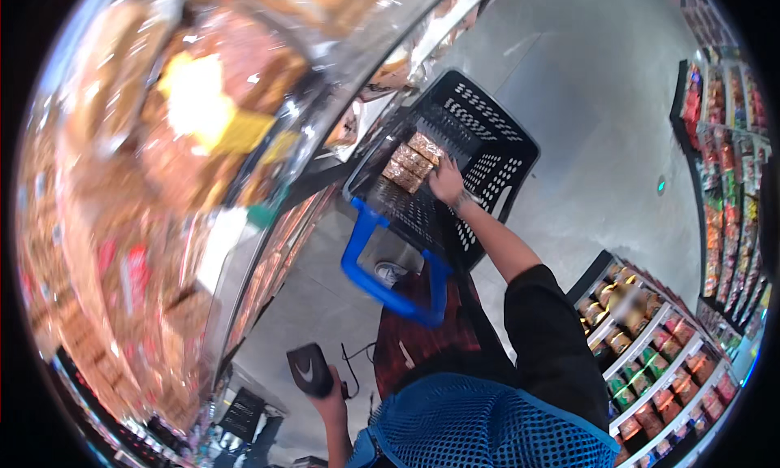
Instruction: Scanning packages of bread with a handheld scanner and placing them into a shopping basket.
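My right hand [446,180] reaches into a black perforated plastic shopping basket [512,140]. Its fingers touch the edge of clear-wrapped brown food packs [409,162], which lie side by side in the basket; whether they grip one is unclear. A blue handle [390,297] extends from the basket's near end. Lower left, my left hand [329,389] holds a dark handheld device [311,369], perhaps a scanner, with its broad head tilted up. A thin black cable shows beside that hand.
Shelves of packaged food [152,224] crowd the left, close and blurred. A tiered display of packets [652,370] stands lower right, and another shelf [725,194] runs along the far right. Grey floor [585,133] lies beyond the basket. A shoe [390,272] shows under the handle.
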A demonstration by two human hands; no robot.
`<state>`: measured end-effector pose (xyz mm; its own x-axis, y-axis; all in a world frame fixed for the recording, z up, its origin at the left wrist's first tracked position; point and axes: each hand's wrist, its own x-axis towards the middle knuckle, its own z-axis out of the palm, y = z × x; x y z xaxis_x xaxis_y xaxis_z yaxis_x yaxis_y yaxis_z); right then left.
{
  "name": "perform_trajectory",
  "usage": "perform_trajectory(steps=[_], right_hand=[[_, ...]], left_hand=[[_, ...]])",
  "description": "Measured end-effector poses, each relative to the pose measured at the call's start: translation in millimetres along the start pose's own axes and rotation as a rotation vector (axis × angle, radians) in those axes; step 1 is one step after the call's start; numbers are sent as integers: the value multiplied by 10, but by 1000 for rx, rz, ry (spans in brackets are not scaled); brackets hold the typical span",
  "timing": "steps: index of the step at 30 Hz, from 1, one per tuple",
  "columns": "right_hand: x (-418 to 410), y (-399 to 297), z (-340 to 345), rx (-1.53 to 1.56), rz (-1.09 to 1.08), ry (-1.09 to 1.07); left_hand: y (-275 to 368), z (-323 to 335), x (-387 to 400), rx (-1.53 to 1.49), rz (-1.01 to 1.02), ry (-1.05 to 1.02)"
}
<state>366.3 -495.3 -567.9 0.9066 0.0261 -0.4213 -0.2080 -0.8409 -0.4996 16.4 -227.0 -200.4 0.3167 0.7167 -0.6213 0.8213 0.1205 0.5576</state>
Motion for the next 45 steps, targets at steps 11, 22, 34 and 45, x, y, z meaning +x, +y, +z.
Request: perform_trajectory(steps=[11,22,34,45], right_hand=[[1414,685,1029,-283,69,116],[1080,1262,27,47,459,-130],[-2562,-129,-2693,1538,482,-442],[-4337,-2220,-2924,1262,-214,-284]], left_hand=[[-79,927,170,192,57,22],[-195,670,234,183,-43,-12],[657,-278,-642,111,578,-448],[472,-1465,-1388,-380,852,-602]])
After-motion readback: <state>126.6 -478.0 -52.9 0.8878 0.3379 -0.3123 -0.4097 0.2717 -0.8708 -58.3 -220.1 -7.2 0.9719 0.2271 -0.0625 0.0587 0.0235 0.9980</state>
